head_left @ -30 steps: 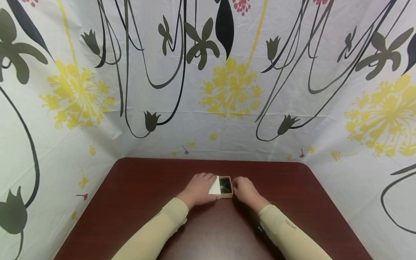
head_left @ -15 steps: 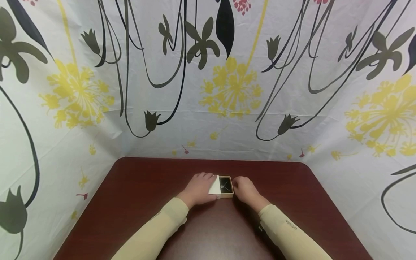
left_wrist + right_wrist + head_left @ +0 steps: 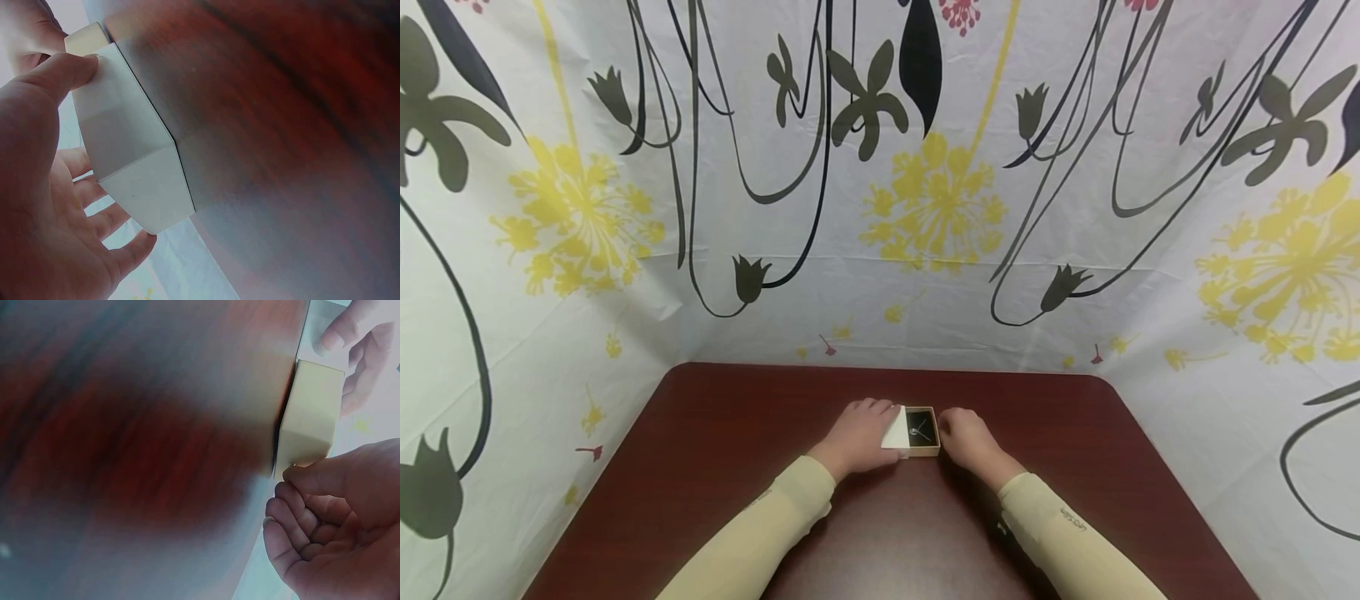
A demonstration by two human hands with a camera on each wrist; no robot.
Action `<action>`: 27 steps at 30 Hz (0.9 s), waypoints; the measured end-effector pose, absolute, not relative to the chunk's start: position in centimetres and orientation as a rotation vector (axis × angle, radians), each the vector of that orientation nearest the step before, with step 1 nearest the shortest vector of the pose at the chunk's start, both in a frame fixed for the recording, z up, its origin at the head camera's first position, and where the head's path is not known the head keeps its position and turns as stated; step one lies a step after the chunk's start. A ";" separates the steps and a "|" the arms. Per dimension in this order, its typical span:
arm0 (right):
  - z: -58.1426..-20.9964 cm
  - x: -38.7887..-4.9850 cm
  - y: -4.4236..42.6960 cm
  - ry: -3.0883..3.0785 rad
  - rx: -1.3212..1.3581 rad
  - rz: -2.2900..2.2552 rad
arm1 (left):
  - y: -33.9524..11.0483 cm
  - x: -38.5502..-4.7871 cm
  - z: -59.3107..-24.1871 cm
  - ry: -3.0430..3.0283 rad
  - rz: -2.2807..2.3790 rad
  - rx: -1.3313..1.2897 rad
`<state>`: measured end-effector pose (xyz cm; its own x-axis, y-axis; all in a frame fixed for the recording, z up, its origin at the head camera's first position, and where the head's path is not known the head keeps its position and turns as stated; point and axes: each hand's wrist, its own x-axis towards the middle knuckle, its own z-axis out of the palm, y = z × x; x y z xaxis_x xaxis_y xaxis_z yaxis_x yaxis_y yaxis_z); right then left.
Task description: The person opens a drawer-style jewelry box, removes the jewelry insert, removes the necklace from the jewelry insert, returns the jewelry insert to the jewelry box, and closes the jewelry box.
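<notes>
A small box lies on the table, its white sleeve (image 3: 895, 432) at the left and its tan drawer (image 3: 937, 450) partly out at the right. Inside the drawer, a thin silvery item (image 3: 919, 430) shows on black lining. My left hand (image 3: 861, 435) grips the sleeve (image 3: 125, 119), thumb on the near side and fingers at the far side. At the drawer's right end is my right hand (image 3: 972, 439). In the right wrist view its curled fingers (image 3: 289, 515) and thumb pinch at the end of the drawer (image 3: 312, 403); what lies between the fingertips is hidden.
The dark red table (image 3: 760, 392) has rounded far corners. Behind it and at both sides hangs white cloth (image 3: 820, 225) printed with flowers and stems. Both forearms, in pale yellow sleeves (image 3: 752, 533), reach in from the near side.
The drawer's right end and my right hand have shifted very slightly to the right. My left hand and the white sleeve have stayed in place.
</notes>
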<state>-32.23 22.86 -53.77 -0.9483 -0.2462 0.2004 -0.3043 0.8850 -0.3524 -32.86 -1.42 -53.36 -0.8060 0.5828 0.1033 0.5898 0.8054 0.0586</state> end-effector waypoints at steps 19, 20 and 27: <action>-54.1 -32.5 23.1 -2.910 0.422 0.587 | -1.4 -33.0 -53.5 -2.901 -0.150 -0.952; -54.1 -32.5 23.1 -2.911 0.421 0.587 | -1.4 -33.0 -53.5 -2.900 -0.148 -0.952; -54.2 -32.4 23.1 -2.896 0.434 0.576 | -1.4 -33.0 -53.8 -2.901 -0.154 -0.952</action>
